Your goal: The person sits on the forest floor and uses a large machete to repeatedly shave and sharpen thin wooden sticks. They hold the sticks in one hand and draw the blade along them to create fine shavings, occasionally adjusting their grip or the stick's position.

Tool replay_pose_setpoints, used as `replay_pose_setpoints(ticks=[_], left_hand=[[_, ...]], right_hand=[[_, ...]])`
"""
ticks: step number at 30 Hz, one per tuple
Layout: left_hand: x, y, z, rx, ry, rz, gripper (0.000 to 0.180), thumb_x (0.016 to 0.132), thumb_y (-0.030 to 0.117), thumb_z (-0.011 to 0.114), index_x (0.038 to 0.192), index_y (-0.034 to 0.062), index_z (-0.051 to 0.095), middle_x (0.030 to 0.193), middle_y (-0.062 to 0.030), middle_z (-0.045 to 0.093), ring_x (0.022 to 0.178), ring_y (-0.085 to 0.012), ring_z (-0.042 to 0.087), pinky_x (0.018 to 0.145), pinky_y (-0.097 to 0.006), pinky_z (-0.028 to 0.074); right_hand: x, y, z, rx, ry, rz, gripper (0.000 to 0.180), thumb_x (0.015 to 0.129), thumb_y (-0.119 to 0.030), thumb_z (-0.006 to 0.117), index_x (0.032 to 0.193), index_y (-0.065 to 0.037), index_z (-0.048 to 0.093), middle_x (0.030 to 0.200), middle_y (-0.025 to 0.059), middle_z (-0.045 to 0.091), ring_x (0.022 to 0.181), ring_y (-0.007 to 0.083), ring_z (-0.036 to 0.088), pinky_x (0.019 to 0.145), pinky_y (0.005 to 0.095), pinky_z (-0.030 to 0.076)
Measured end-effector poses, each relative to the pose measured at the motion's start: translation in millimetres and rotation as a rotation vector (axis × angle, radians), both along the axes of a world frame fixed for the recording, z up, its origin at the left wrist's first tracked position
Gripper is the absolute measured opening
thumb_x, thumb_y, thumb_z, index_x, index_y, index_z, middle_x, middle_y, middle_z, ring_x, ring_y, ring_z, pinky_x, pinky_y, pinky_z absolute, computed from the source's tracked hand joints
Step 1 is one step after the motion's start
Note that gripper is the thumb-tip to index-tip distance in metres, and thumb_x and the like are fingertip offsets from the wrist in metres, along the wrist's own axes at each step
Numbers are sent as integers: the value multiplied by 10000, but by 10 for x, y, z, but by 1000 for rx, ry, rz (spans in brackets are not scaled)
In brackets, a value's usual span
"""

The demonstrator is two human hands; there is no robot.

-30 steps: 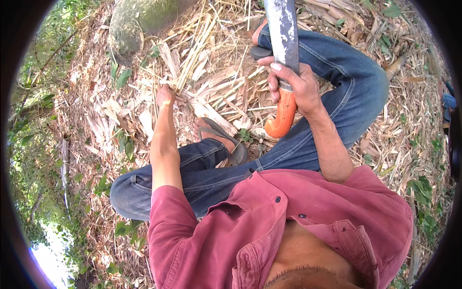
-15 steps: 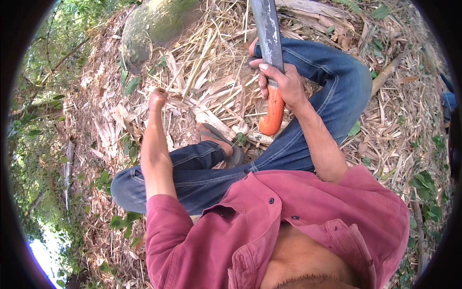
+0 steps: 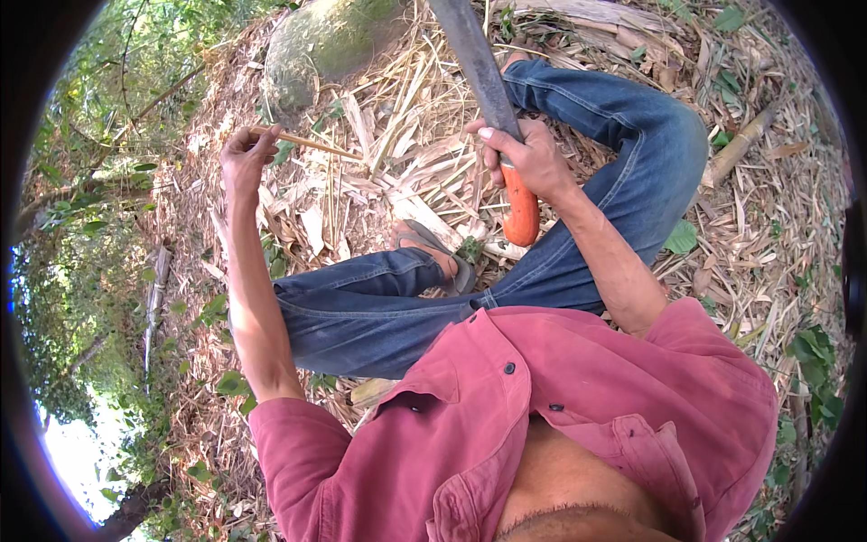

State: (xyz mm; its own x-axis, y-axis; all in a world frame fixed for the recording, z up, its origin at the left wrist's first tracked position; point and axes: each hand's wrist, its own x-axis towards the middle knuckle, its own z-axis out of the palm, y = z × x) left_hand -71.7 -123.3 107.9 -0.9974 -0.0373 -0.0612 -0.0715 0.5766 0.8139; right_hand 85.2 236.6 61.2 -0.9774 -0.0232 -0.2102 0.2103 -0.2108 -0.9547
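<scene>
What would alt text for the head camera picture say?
A seated person's right hand grips a big knife by its orange handle, blade pointing away, while the left hand holds a thin stick over dry leaves. Jeans, a red shirt and a mossy rock show.

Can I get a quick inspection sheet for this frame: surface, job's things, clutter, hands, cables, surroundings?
Surface: ground strewn with dry bamboo husks and leaves.
Job's things: thin bamboo strip; long blade with orange handle.
Clutter: split bamboo pieces, sandal.
Hands: left hand pinches the strip, raised; right hand grips the blade at the handle top.
Cables: nothing seen.
Surroundings: mossy boulder, green foliage.
</scene>
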Motion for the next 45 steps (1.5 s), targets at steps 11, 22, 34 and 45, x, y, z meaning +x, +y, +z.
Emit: replay_pose_setpoints(ticks=[11,22,34,45], left_hand=[[982,1205,-750,-20,24,-40,157,812,121,707,882,-16,679,733,-101,682,608,-112,602,504,-233,434],[1197,1393,-951,183,83,-31,178,830,99,690,918,-51,658,768,-80,678,727,-114,653,597,-231,481],[1296,1481,-1023,116,209,-22,133,804,74,695,888,-24,667,753,-98,655,642,-132,632,595,-260,482],[1315,1488,-1003,100,233,-56,131,796,51,688,894,-34,668,760,-111,669,663,-141,649,610,-265,494]], right_hand=[[141,-276,-60,292,135,153,276,934,-208,549,1052,23,642,587,-3,542,513,69,510,460,241,407],[154,-428,110,621,160,143,280,886,-272,514,1052,-75,622,609,150,557,591,293,579,577,411,432],[92,-478,25,714,203,229,297,884,-240,512,1104,-66,608,702,210,629,673,373,636,637,458,493],[97,-522,-102,757,304,187,357,904,-265,513,1216,-100,570,563,159,554,536,312,599,536,413,456]])
